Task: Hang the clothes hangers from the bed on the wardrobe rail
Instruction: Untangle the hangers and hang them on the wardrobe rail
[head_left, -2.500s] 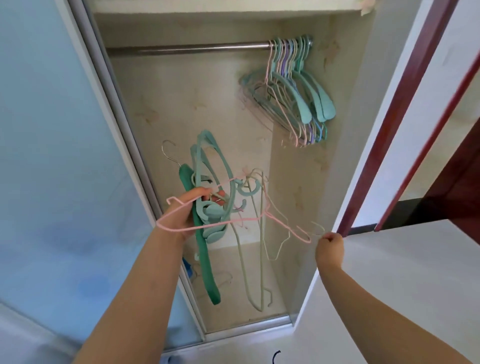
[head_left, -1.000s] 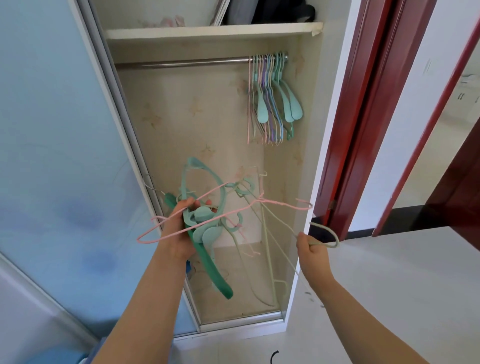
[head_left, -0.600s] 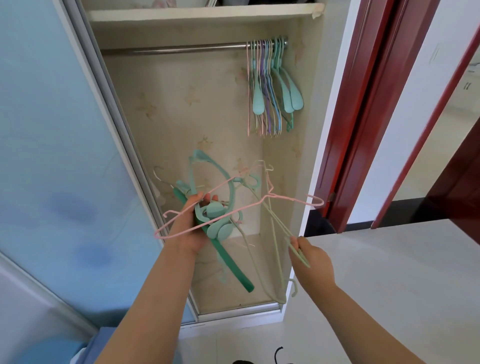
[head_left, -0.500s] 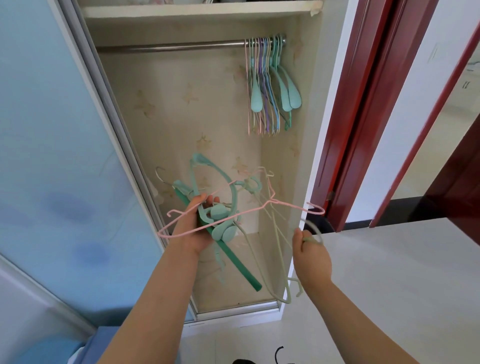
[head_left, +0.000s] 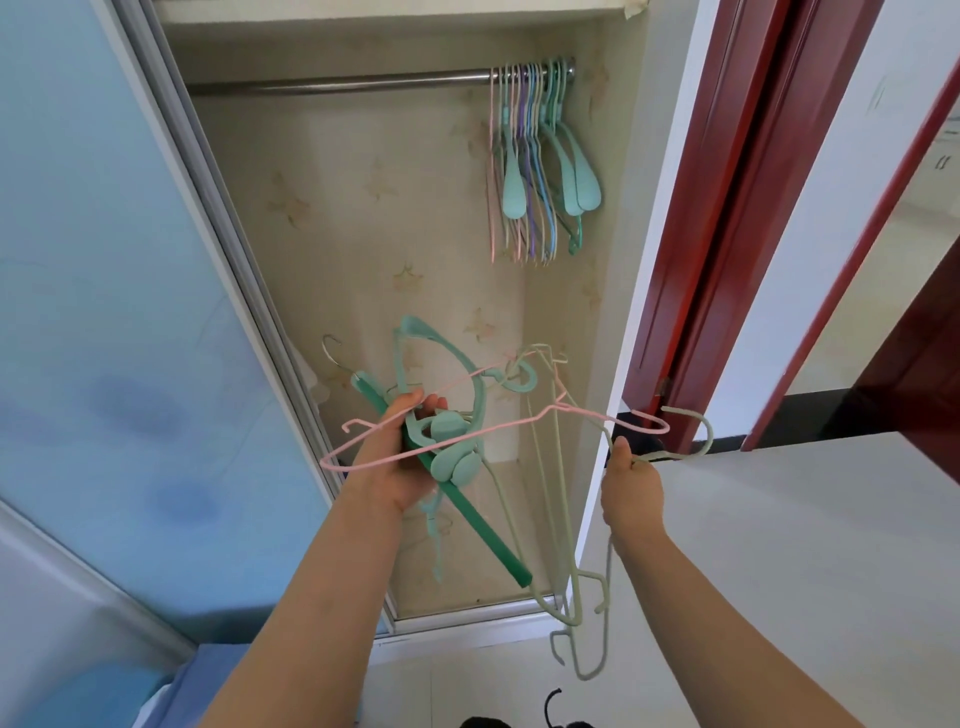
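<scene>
My left hand (head_left: 402, 457) grips a tangled bundle of hangers (head_left: 452, 441): teal plastic ones, a dark green bar and a pink wire hanger (head_left: 519, 423), low in front of the open wardrobe. My right hand (head_left: 631, 486) pinches the neck of a pale green wire hanger (head_left: 696, 431) whose hook points right; its body hangs down past my wrist, still near the bundle. The metal wardrobe rail (head_left: 337, 85) runs across the top. Several hangers (head_left: 535, 161) hang bunched at its right end.
A blue sliding wardrobe door (head_left: 104, 260) stands to the left with its metal track. The white wardrobe side panel (head_left: 639, 260) and a dark red door frame (head_left: 727, 208) are to the right. A shelf (head_left: 363, 10) sits above the rail. A dark cord lies on the floor.
My right hand has drawn the pale green wire hanger out to the right, away from the bundle, and turned its hook up. The left hand holds the bundle nearly still.
</scene>
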